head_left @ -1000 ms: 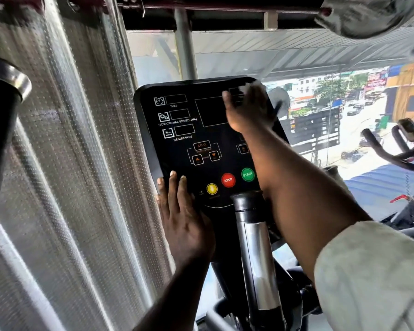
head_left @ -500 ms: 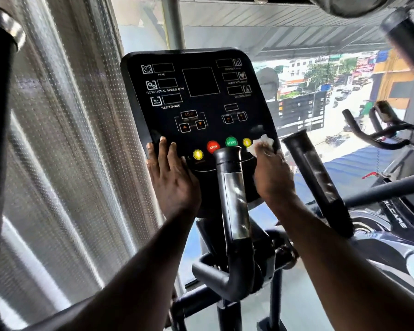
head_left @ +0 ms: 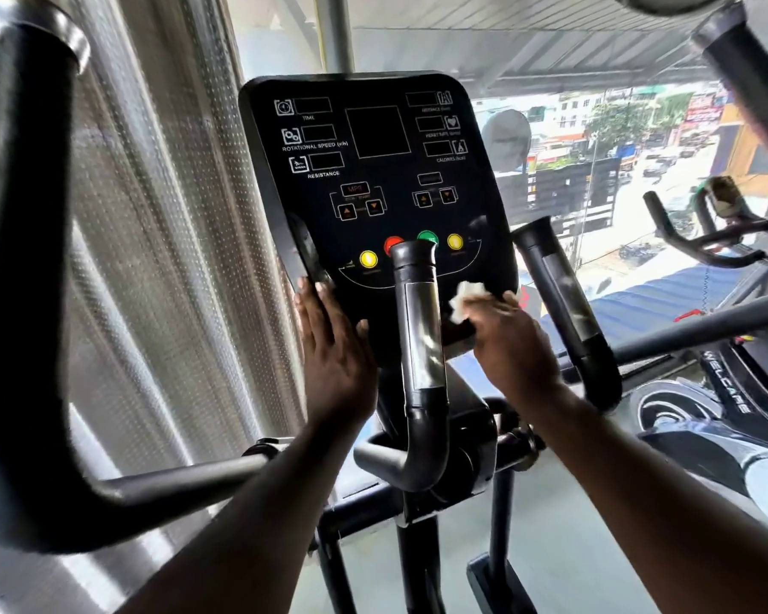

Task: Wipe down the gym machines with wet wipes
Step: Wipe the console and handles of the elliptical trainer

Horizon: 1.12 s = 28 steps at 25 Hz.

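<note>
Wiping the lower right edge of the console [head_left: 373, 139] with a wet wipe [head_left: 464, 299] pinched in the right hand [head_left: 515, 347], bracing its left side with a flat left hand [head_left: 335, 356]; best done in firm overlapping strokes.

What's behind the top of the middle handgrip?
Only the left part of the red button and the top of the green button show past the handgrip; the rest of each, and a lower strip of the console, is covered.

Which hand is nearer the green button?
Right. The right hand, holding the wipe, is just below-right of the green button; the left hand rests on the console, lower left.
</note>
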### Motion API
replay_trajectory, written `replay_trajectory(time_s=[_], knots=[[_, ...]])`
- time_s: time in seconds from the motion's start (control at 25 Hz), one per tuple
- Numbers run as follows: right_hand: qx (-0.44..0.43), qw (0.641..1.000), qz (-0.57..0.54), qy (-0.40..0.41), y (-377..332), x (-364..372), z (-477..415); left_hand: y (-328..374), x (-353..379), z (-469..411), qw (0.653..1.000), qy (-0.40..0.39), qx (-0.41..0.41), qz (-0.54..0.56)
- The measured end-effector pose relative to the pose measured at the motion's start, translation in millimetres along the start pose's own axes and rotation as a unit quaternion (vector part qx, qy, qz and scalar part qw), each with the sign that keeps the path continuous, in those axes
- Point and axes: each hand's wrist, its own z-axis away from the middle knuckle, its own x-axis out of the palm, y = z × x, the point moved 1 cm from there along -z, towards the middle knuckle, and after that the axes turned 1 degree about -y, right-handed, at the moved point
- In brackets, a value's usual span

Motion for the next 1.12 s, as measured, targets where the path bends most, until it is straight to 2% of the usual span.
replay_trajectory(time_s=[0.12, 0.2, 0.28, 0.32, 0.36, 0.4, 0.44, 0.48, 0.52, 0.56, 0.64, 0.68, 0.76, 0.84, 0.96, 1.04, 1.12], knots=[[0.068, 0.997, -0.033, -0.031, -1, -1, -6, 2, -11, 5, 0.999, -0.045, -0.006, -0.004], [0.024, 0.994, -0.067, -0.086, -27, 14, 3, 3, -25, 2, 0.996, -0.067, -0.042, 0.033], [0.028, 0.966, -0.184, -0.181, -59, 14, 9, 4, -40, 1, 0.996, -0.04, -0.061, 0.057], [0.051, 0.932, -0.301, -0.197, -71, 11, 6, 2, -46, 3, 0.996, -0.017, -0.065, 0.055], [0.01, 0.945, -0.284, -0.16, -80, 4, -3, 1, -50, 6, 0.996, 0.002, -0.077, 0.048], [0.032, 0.945, -0.298, -0.135, -78, 12, -11, 0, -52, 11, 0.995, 0.013, -0.091, 0.038], [0.007, 0.944, -0.294, -0.147, -70, 24, -16, -2, -53, 17, 0.994, 0.018, -0.101, 0.025], [0.0, 0.945, -0.302, -0.124, -66, 35, -29, -4, -54, 22, 0.994, 0.019, -0.107, 0.005], [-0.029, 0.959, -0.263, -0.104, -66, 43, -43, -5, -55, 25, 0.993, 0.016, -0.117, -0.017], [-0.086, 0.954, -0.262, -0.122, -72, 61, -52, -7, -58, 27, 0.991, 0.004, -0.129, -0.038], [-0.196, 0.964, -0.167, -0.065, -93, 75, -75, -10, -65, 29, 0.985, -0.034, -0.149, -0.074], [-0.221, 0.963, -0.141, -0.054, -109, 73, -86, -12, -69, 30, 0.982, -0.047, -0.152, -0.098], [-0.26, 0.952, -0.158, -0.04, -143, 51, -111, -13, -74, 32, 0.973, -0.065, -0.153, -0.158], [-0.27, 0.952, -0.143, -0.026, -145, 61, -140, -15, -73, 37, 0.957, -0.102, -0.16, -0.222], [-0.234, 0.964, -0.113, -0.054, -147, 80, -166, -15, -68, 46, 0.926, -0.179, -0.179, -0.282], [-0.259, 0.955, -0.138, -0.04, -147, 75, -160, -14, -68, 45, 0.92, -0.196, -0.206, -0.27], [-0.284, 0.941, -0.184, -0.013, -141, 69, -131, -11, -70, 43, 0.929, -0.175, -0.225, -0.238]])
